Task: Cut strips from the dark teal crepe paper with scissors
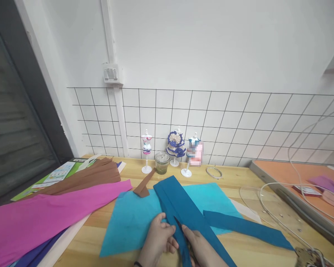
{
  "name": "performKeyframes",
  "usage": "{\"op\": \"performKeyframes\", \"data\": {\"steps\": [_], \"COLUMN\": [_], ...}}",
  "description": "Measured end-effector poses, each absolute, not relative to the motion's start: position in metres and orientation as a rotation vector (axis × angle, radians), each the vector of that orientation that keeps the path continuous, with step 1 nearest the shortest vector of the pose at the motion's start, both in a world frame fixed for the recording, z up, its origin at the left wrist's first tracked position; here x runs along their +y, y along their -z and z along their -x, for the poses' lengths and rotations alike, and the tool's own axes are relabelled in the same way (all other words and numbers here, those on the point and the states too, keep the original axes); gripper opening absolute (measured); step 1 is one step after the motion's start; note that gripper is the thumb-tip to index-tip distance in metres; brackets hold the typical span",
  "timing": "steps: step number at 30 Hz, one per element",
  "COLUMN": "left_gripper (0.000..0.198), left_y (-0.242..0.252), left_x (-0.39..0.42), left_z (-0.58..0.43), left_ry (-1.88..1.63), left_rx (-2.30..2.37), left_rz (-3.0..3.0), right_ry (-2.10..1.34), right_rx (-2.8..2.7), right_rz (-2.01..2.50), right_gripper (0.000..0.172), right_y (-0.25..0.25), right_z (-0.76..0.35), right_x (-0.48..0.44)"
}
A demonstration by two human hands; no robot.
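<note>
Head view: dark-blue cloth [195,215] lies slantwise on the counter [233,175], over light-blue cloth [133,218].
Right hand [199,244]: fingers wrapped round dark scissors [178,222], blade at the cloth.
Left hand [160,237]: fingers loosely curled beside the blade — whether pinching cloth, cannot tell.
Cutting: seemingly part-way — one strip [247,227] lies separate, right; upper cloth looks uncut.

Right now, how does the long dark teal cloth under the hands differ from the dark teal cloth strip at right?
The long dark teal cloth is broader and slants front to back; the dark teal cloth strip is narrower and lies more crosswise. The right hand holds a dark-bladed cutting tool at the long cloth; no hand touches the strip. Both look alike in colour and lie partly over turquoise cloth.
</note>
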State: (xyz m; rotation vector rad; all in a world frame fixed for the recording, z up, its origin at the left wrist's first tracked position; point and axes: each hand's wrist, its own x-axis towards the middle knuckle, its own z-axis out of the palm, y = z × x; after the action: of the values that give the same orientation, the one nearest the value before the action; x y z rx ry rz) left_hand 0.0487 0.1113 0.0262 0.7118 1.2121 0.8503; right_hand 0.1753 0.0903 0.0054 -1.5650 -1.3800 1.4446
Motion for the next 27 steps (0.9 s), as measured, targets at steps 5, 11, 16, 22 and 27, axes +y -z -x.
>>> {"op": "performKeyframes", "data": {"steps": [5, 11, 16, 22, 27], "left_gripper": [0.089, 0.083, 0.079, 0.070, 0.056], "left_y": [-0.0276, -0.0242, -0.0219, -0.0203, -0.0218], "left_x": [0.1098, 0.1094, 0.1100, 0.1102, 0.1092], "left_z": [-0.0485, -0.0472, -0.0483, -0.0500, -0.0487], "left_ry": [-0.846, -0.827, -0.825, -0.813, -0.816], "left_rx": [1.199, 1.176, 1.189, 1.239, 1.228], "left_rz": [-0.721, -0.730, -0.726, -0.704, -0.712], "right_ry": [-1.420, -1.446, -1.526, -1.560, -1.523], "right_rx": [-1.405, -1.414, -1.389, -1.359, -1.333], "right_rz": [1.561, 1.549, 1.603, 1.641, 1.670], "right_gripper": [0.061, 0.060, 0.059, 0.055, 0.055], "right_y": [-0.0069, -0.0127, -0.0128, -0.0117, -0.0100], "right_z": [-0.1773, -0.1772, -0.1743, -0.1724, -0.1723], "right_x": [0.0888, 0.0875, 0.0916, 0.0951, 0.0928]}}
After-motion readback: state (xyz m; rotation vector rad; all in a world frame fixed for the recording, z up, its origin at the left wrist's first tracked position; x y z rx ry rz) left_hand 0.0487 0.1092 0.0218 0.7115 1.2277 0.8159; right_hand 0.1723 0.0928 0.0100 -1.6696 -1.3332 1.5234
